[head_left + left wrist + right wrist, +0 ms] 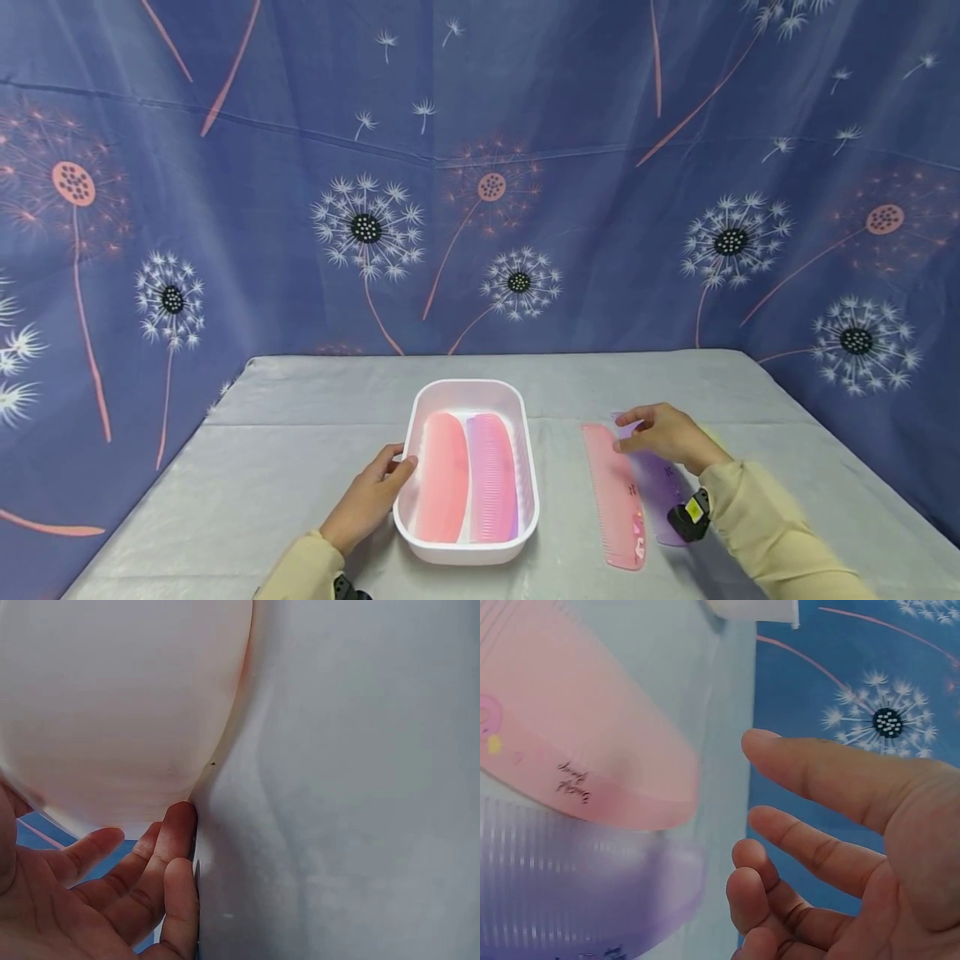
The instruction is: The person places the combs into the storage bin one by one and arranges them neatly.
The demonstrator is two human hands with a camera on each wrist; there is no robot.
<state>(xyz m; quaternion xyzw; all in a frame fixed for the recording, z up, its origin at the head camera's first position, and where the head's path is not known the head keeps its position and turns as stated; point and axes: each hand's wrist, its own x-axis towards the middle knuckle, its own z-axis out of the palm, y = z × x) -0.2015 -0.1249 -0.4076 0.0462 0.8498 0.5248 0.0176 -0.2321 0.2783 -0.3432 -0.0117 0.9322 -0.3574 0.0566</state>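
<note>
In the head view, you appear to be at the picking-up step: your right hand point(667, 437) hangs over the far ends of the pink comb point(617, 500) and purple comb point(663, 487), which run from beneath it back toward you on the table point(562, 400). The next move seems to call for lowering that hand and pinching one of them by its edge; which one, I cannot tell. Your left hand point(371, 500) lightly holds the bin point(465, 554), thumb at the rim; the bin stands between your hands, with the binned combs point(444, 479) just inside from that thumb. In the left wrist view, your fingers lie loosely bent along its outer wall. In the right wrist view, your thumb and fingers are well parted with nothing between them; the pink one lies nearer your thumb, the purple one nearer your lower fingers.
</note>
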